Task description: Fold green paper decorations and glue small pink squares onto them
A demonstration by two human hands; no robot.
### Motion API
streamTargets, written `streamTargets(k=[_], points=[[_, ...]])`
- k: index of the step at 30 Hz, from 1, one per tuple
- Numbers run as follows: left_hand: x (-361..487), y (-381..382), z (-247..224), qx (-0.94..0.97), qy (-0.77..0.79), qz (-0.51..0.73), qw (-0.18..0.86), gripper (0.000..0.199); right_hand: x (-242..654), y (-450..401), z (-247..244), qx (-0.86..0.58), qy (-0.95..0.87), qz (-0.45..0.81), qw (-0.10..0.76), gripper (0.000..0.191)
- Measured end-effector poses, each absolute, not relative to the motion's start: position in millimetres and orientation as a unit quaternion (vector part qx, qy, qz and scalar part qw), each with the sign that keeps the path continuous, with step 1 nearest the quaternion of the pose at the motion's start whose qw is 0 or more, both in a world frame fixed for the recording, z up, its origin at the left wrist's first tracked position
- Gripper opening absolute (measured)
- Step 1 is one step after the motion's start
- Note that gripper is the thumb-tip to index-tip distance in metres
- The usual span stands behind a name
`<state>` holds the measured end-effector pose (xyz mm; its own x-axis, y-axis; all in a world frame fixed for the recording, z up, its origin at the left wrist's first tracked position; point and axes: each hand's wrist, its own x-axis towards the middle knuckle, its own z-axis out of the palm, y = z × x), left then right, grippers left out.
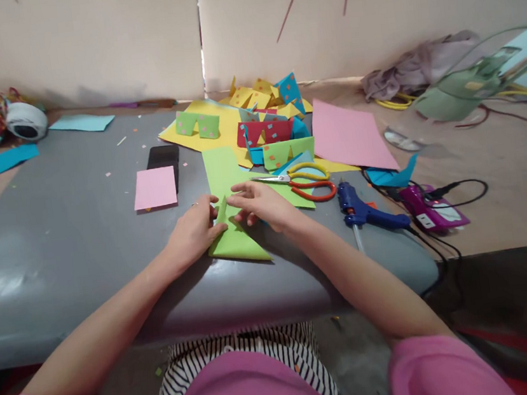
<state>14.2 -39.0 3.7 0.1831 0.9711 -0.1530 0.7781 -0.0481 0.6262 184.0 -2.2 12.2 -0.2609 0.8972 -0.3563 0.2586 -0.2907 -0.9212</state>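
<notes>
Left fingers point(207, 206) touch green paper point(238, 245) near table edge point(256, 291); open room front left

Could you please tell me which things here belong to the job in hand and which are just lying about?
Likely belonging:
- green paper, at both hands
- scissors, within reach
- blue glue gun, to the right

Apparently lying about:
- crumpled cloth
- round white object
</notes>
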Motion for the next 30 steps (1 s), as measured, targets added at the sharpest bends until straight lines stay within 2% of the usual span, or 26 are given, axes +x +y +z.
streamTargets(k=[3,7,11,14,16,18,22,26,30], points=[[13.2,-39.6,0.8,0.708,0.612,0.164,0.31,0.049,183.5,0.8,11.3,-0.539,-0.49,0.628,0.274,0.031],[11.5,-37.4,-4.3,0.697,0.607,0.187,0.331,0.059,179.9,0.7,2.5,-0.511,-0.499,0.64,0.284,0.022],[11.2,-36.9,-6.9,0.699,0.603,0.206,0.325,0.059,178.0,-4.9,-3.3,-0.493,-0.627,0.551,0.244,0.016],[12.4,-38.6,-6.8,0.697,0.607,0.219,0.312,0.059,180.0,-8.8,-1.0,-0.527,-0.672,0.446,0.267,0.012],[13.2,-39.6,-6.8,0.693,0.612,0.221,0.312,0.06,181.9,-9.4,2.4,-0.545,-0.641,0.461,0.28,0.026],[13.4,-39.8,-7.1,0.691,0.61,0.221,0.319,0.06,182.8,-8.3,5.3,-0.54,-0.573,0.55,0.28,0.036],[13.4,-38.6,-8.9,0.692,0.593,0.235,0.339,0.062,180.3,-5.7,4.6,-0.511,-0.47,0.65,0.307,0.031],[15.3,-39.2,-8.9,0.694,0.584,0.24,0.346,0.069,177.7,-8.3,1.3,-0.511,-0.511,0.625,0.296,0.032],[17.1,-42.5,-5.5,0.701,0.599,0.23,0.311,0.069,183.2,-9.5,6.3,-0.561,-0.59,0.5,0.295,0.031]])
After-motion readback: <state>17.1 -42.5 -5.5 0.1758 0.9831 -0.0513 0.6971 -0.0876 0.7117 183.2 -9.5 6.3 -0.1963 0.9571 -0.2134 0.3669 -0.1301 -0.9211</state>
